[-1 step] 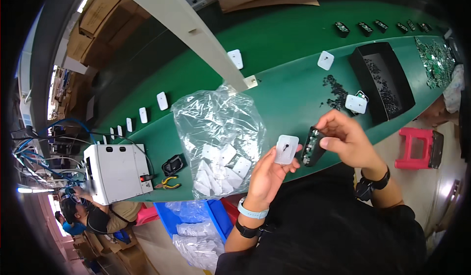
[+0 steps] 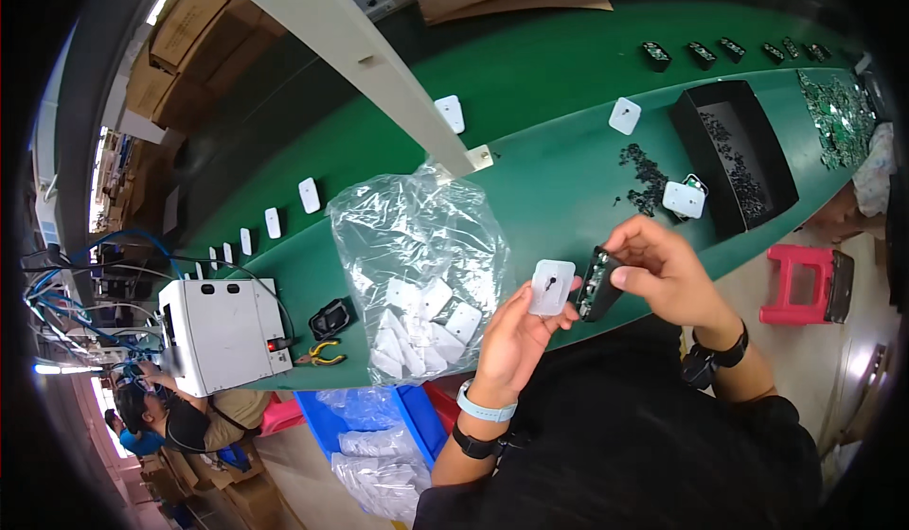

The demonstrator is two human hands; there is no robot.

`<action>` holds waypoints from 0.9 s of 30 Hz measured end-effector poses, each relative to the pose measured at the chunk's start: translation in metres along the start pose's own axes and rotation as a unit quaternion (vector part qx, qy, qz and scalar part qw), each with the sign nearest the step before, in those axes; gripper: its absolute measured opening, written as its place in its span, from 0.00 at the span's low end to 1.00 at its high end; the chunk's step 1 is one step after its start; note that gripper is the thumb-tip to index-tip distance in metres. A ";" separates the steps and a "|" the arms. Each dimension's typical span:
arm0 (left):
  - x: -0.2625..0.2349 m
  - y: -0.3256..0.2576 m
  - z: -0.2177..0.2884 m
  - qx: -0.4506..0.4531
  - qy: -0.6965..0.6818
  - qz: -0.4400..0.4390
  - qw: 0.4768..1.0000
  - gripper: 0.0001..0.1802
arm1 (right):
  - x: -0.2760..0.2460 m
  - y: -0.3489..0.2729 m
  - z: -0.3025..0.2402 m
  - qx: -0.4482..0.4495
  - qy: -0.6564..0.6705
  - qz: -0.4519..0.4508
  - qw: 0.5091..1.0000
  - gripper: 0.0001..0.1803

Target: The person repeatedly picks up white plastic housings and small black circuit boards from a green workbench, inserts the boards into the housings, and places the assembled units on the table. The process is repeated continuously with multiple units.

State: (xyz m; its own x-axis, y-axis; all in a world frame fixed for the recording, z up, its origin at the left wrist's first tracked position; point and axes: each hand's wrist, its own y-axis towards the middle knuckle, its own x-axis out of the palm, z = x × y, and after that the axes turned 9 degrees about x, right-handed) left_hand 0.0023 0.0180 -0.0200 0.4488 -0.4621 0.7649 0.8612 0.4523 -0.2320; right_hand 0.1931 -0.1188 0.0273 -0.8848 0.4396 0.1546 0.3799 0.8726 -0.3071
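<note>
My left hand (image 2: 512, 341) is closed on a white plastic cover (image 2: 551, 288), a rounded rectangle with a small dark part at its middle. Close beside it, a black case (image 2: 598, 284) with a circuit board showing along its open side is pinched between the thumb and fingers of my right hand (image 2: 663, 270). The case stands tilted on edge, just right of the cover. Left of my hands, a clear plastic bag (image 2: 417, 227) lies on the green table with several white covers (image 2: 435, 297) in it. Another white cover (image 2: 684, 200) rests over a board further right.
A black tray (image 2: 743, 147) and a pile of small black parts (image 2: 646, 178) lie to the right. Green boards (image 2: 833, 118) are heaped beyond. White covers (image 2: 309, 195) and black cases (image 2: 701, 54) line the far belt. Yellow-handled pliers (image 2: 322, 352) sit near a white machine (image 2: 223, 336).
The whole view has shifted very slightly. Both hands keep their holds on the white cover and the black case.
</note>
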 end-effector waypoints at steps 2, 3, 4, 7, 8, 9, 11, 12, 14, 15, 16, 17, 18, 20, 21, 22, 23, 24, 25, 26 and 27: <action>0.007 0.001 -0.002 0.005 -0.013 0.005 1.000 0.25 | 0.006 -0.003 0.001 -0.014 -0.020 0.025 0.999 0.13; 0.005 0.001 -0.004 0.002 -0.038 0.002 0.999 0.25 | 0.008 -0.005 0.001 -0.023 -0.039 0.032 0.998 0.13; 0.007 0.000 -0.004 0.006 -0.042 0.003 0.999 0.25 | 0.010 -0.006 0.002 -0.030 -0.058 0.038 0.997 0.12; 0.011 -0.002 -0.006 0.016 -0.045 0.005 0.999 0.25 | 0.016 -0.005 0.000 -0.067 -0.128 0.070 0.987 0.13; 0.011 -0.003 -0.007 0.019 -0.039 0.006 0.999 0.26 | 0.017 -0.005 -0.001 -0.074 -0.153 0.076 0.983 0.14; 0.011 -0.004 -0.007 0.023 -0.032 0.007 0.999 0.26 | 0.020 -0.005 -0.003 -0.078 -0.170 0.081 0.979 0.14; 0.010 -0.005 -0.008 0.029 -0.023 -0.009 0.999 0.26 | 0.024 -0.005 -0.007 -0.087 -0.204 0.089 0.971 0.14; 0.009 -0.006 -0.008 0.032 -0.017 -0.017 0.999 0.26 | 0.025 -0.005 -0.007 -0.093 -0.207 0.091 0.970 0.14; 0.007 -0.007 -0.010 0.042 0.003 -0.028 0.999 0.25 | 0.027 -0.006 -0.007 -0.107 -0.214 0.095 0.966 0.15; 0.006 -0.008 -0.011 0.046 0.013 -0.034 0.998 0.24 | 0.027 -0.006 -0.007 -0.113 -0.225 0.097 0.963 0.15; 0.005 -0.008 -0.011 0.046 0.018 -0.041 0.998 0.24 | 0.027 -0.006 -0.007 -0.118 -0.236 0.099 0.959 0.15; 0.004 -0.009 -0.011 0.047 0.022 -0.049 0.997 0.23 | 0.027 -0.006 -0.007 -0.124 -0.248 0.102 0.956 0.15; 0.004 -0.009 -0.011 0.048 0.027 -0.057 0.997 0.22 | 0.027 -0.006 -0.007 -0.130 -0.253 0.103 0.953 0.15; 0.006 -0.010 -0.009 0.049 0.048 -0.052 0.996 0.22 | 0.027 -0.008 -0.008 -0.143 -0.265 0.105 0.948 0.16; 0.007 -0.010 -0.009 0.050 0.058 -0.050 0.996 0.22 | 0.027 -0.008 -0.007 -0.142 -0.266 0.106 0.948 0.16; 0.006 -0.010 -0.009 0.047 0.064 -0.050 0.996 0.22 | 0.026 -0.009 -0.006 -0.141 -0.266 0.107 0.947 0.16; 0.006 -0.010 -0.009 0.044 0.071 -0.051 0.995 0.22 | 0.026 -0.009 -0.006 -0.140 -0.267 0.108 0.947 0.16; 0.006 -0.010 -0.009 0.040 0.078 -0.050 0.995 0.22 | 0.026 -0.010 -0.006 -0.141 -0.265 0.108 0.948 0.16; 0.006 -0.010 -0.010 0.047 0.087 -0.042 0.994 0.22 | 0.026 -0.010 -0.006 -0.142 -0.263 0.108 0.948 0.15; 0.006 -0.011 -0.011 0.053 0.096 -0.034 0.993 0.22 | 0.027 -0.011 -0.007 -0.143 -0.262 0.108 0.948 0.15; 0.005 -0.011 -0.012 0.061 0.105 -0.025 0.992 0.22 | 0.026 -0.010 -0.007 -0.140 -0.255 0.095 0.952 0.14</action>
State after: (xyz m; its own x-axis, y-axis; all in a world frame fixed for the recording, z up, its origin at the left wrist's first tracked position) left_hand -0.0017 0.0013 -0.0206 0.4572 -0.6288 0.6289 0.8541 0.5075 -0.1136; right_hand 0.1677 -0.1148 0.0408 -0.7813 0.4972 -0.3772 0.5405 0.8413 -0.0105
